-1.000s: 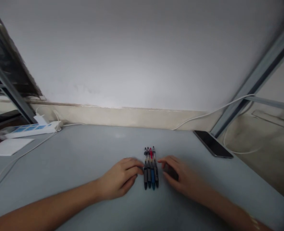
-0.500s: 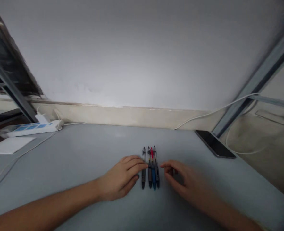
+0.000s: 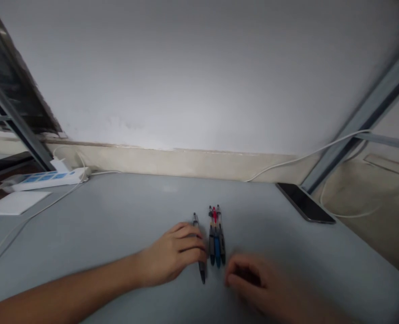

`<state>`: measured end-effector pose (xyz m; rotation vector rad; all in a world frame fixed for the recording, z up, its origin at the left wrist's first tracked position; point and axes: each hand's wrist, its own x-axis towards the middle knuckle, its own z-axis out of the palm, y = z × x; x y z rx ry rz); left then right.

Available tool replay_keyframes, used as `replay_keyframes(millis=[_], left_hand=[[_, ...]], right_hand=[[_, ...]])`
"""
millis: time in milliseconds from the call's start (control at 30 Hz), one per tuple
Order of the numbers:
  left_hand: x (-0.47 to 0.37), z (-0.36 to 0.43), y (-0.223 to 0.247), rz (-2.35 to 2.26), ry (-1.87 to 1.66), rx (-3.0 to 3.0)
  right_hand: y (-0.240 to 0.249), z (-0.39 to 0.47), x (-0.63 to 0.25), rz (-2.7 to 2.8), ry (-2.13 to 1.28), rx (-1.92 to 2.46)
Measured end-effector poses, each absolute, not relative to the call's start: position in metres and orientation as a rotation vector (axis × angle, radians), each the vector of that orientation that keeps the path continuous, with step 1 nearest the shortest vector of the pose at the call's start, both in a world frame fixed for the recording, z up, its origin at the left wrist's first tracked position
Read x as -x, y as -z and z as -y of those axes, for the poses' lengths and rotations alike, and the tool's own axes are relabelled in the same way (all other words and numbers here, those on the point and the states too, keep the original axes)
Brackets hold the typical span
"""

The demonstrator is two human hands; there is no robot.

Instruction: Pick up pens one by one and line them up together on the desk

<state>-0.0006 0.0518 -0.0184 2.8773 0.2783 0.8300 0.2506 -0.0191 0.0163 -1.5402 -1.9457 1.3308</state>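
My left hand (image 3: 177,252) is closed over a dark-gripped pen (image 3: 201,272), its fingers wrapped across the barrel and hiding the middle. That pen lies tilted, its clicker end up and to the left. Just right of it, three pens lie side by side with their clicker ends away from me: a dark one (image 3: 212,246), a blue-gripped one with a red top (image 3: 217,247) and another dark one (image 3: 222,240). Close to the lower right of this group is my right hand (image 3: 253,279), blurred, with fingers loosely curled and slightly apart. No pen shows in it.
A phone (image 3: 306,204) lies at the right of the grey table (image 3: 125,198). On the left are a power strip (image 3: 49,179), a white flat block (image 3: 15,202) and a trailing white cable (image 3: 54,206). The wall (image 3: 199,90) and metal posts (image 3: 341,135) bound the back.
My left hand has taken hold of the leftmost pen, shifting it toward me, tilting it and leaving it farther from the others. My right hand has drawn back toward me, its fingers more curled.
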Motion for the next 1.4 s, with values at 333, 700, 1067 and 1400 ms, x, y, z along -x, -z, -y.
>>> replay_keyframes(millis=[333,700,1067,1400], left_hand=[[0.009,-0.040,0.006,-0.173,-0.834,-2.937],[0.003,-0.037,0.011,-0.101,-0.984,-2.905],[0.003,-0.061,0.022,-0.763,-0.931,-1.557],[0.002,-0.063,0.024,-0.522,-0.804,-1.201]], right_hand=[[-0.018,0.024,-0.231,1.790,-1.791,1.428],[-0.013,0.028,-0.230,1.766,-1.747,1.377],[-0.011,0.019,-0.248,1.397,-2.103,1.352],[0.003,0.018,-0.256,1.242,-2.192,1.336]])
